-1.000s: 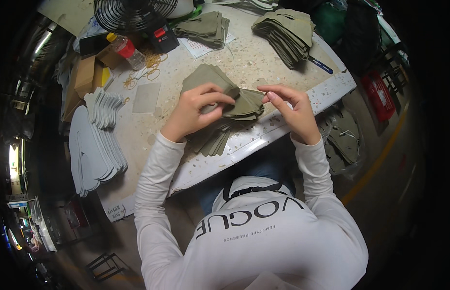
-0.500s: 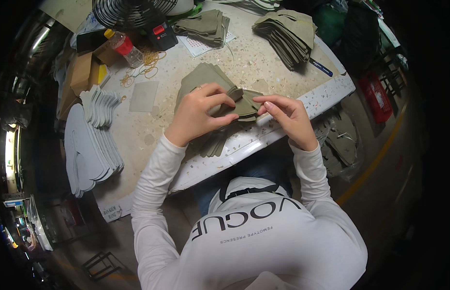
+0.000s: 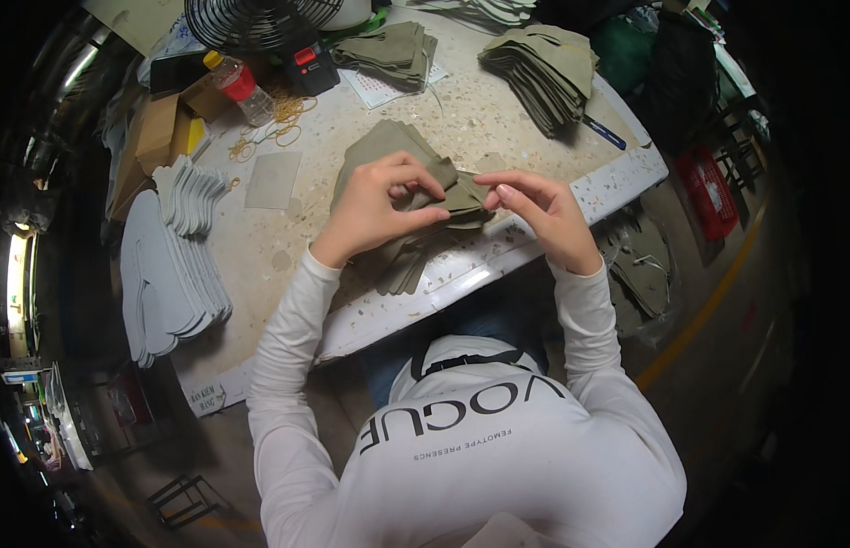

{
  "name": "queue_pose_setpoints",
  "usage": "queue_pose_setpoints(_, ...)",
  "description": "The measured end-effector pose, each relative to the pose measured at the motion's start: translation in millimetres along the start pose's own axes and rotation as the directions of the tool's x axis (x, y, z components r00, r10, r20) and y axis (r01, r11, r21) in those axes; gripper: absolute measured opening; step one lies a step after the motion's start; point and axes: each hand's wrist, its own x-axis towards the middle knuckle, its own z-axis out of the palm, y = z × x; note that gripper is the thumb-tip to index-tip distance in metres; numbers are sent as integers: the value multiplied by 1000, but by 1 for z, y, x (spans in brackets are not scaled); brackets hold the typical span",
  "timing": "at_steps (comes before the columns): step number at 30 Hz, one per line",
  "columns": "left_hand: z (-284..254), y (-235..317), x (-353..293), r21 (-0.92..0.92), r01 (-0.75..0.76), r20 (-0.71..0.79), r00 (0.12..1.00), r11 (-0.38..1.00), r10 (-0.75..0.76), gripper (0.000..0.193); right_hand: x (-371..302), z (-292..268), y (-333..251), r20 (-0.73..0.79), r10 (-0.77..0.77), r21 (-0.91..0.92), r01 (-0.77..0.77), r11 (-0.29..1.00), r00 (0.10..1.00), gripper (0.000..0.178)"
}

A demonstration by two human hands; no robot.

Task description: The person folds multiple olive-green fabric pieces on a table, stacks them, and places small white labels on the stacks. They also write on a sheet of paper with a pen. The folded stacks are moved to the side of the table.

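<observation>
A stack of olive-green cut fabric pieces (image 3: 388,142) lies fanned out near the table's front edge, with more layers hanging toward me below. My left hand (image 3: 379,201) rests over the stack, its fingers curled and its thumb along the near side, closed on the upper layers. At the narrow right end of these pieces is my right hand (image 3: 543,210), its thumb and forefinger brought together at their edges. How many layers it pinches cannot be made out. Part of the stack is hidden under my left hand.
More olive pieces (image 3: 543,73) are piled at the far right beside a blue cutter (image 3: 605,132); another pile (image 3: 388,55) lies on a printed sheet. Pale grey pieces (image 3: 174,274) are stacked at left. A bottle (image 3: 242,87), rubber bands (image 3: 288,114) and a fan (image 3: 260,23) stand behind.
The left fingers have curled a little more over the stack, and the right fingertips have shifted slightly left at the pieces' edges. The view has moved slightly.
</observation>
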Motion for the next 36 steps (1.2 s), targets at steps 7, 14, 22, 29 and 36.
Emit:
queue_pose_setpoints(7, -6, -11, -4, -276, -22, -105, 994, 961, -8, 15, 32, 7, 4, 69, 194, 203, -204, 958, 979, 40)
queue_pose_setpoints(14, -14, -4, -32, -343, -45, -222, 974, 938, -35, 21, 89, 23, 27, 126, -12, -117, 27, 993, 992, 41)
queue_pose_setpoints(22, -21, -36, -44, -413, -86, -383, 920, 907, -87, 12, 72, 7, 24, 114, -237, -252, 259, 933, 965, 42)
queue_pose_setpoints(29, -16, -35, -48, -434, -40, -348, 929, 900, -126, 12, -8, -93, 70, -306, -29, -178, -28, 984, 952, 42)
queue_pose_setpoints(36, -5, -39, -50, -407, -7, -318, 939, 914, -134, 11, -29, -116, 91, -498, -158, -604, -210, 769, 853, 50)
